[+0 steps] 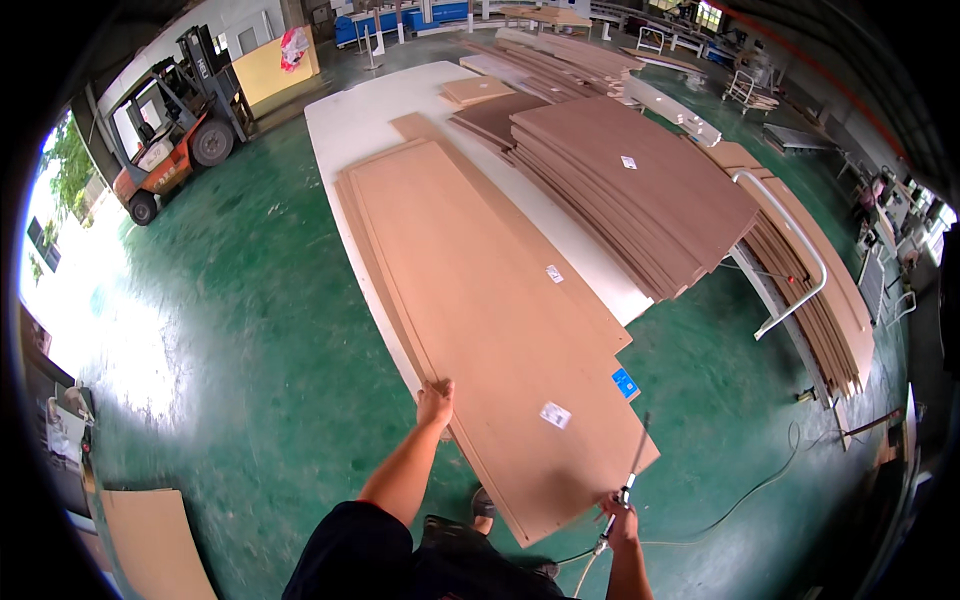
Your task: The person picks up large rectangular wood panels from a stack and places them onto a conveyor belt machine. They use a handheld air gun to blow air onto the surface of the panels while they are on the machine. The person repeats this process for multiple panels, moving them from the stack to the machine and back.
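Brown and flat, the board (470, 340) is at my left hand (436, 403), which is closed on its long left edge. The near end comes back past that hand and stops close to my right hand (620, 515). My right hand is wrapped round an air gun (625, 494). The thin tip points up and away from me, across the board's near right corner. I cannot tell if it touches. My shoe (483, 502) is on the green floor (270, 290), between my two hands. A thin hose (725, 520) lies to the right of my right hand.

Ahead of my right hand, a white tag (555, 415) is stuck on the board, and a blue tag (625, 383) is by the right side. Past my left hand, the board lies on a white table (335, 125). A dark pile (640, 180) of boards is beyond both hands, on the same table. Off to the right of it is a white rail (815, 250) by more boards (835, 270). Far off, ahead and left of my left hand, stands an orange forklift (165, 165).
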`<state>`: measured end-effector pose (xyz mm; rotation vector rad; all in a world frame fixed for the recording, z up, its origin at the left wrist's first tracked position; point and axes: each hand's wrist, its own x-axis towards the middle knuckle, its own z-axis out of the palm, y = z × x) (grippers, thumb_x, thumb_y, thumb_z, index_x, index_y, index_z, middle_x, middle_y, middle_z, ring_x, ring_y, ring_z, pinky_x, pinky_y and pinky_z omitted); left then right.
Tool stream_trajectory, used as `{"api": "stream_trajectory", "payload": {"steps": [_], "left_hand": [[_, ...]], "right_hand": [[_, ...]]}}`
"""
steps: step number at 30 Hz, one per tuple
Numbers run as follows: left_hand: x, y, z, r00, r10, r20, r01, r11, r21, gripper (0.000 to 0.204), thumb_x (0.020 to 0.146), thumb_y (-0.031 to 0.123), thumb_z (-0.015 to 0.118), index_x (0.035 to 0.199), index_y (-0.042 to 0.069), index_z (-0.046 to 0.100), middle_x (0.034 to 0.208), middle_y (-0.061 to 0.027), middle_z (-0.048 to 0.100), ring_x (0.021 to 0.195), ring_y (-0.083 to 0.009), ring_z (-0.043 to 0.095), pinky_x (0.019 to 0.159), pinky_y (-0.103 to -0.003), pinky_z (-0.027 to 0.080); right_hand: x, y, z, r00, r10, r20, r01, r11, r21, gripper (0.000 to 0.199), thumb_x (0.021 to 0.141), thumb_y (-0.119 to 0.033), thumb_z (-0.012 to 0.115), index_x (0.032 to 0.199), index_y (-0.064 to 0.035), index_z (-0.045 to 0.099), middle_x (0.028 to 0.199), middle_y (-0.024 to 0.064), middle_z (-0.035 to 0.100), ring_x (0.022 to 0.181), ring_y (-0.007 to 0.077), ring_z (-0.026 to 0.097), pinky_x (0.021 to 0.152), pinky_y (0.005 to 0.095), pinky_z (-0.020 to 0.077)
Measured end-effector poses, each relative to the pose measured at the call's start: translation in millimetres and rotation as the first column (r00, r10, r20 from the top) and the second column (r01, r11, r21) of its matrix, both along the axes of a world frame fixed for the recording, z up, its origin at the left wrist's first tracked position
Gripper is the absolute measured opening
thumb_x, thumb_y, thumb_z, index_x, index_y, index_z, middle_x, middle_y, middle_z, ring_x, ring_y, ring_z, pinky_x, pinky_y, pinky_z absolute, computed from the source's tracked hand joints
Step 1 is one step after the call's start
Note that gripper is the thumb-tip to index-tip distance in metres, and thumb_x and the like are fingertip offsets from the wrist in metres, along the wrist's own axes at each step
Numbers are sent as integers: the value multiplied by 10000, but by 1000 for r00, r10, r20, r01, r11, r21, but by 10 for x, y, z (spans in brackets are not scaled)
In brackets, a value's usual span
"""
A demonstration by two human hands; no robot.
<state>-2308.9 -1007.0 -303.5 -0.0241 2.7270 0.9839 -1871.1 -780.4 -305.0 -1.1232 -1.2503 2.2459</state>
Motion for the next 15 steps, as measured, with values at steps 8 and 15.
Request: {"api": "stream_trajectory", "payload": {"steps": [8,15], "left_hand": [[224,-33,-436,980,-194,32,195,981,-9,532,967,440,486,1224,-24,449,1262,-255,532,1153,-425,527,956,-474,458],[1057,-1,-1060,986,167,-12,-153,925,349,597,990,473,477,1394,46,374,1403,-153,475,1273,-291,489,1046,-404,420]], "right_hand": [[-33,-80,322,992,67,106,-70,997,19,315,902,-90,628,1187,28,563,815,41,576,785,179,583,614,322,476],[1867,400,-151,915,-173,364,183,983,6,287,890,-203,675,1028,48,677,906,106,682,798,207,636,662,343,502]]}}
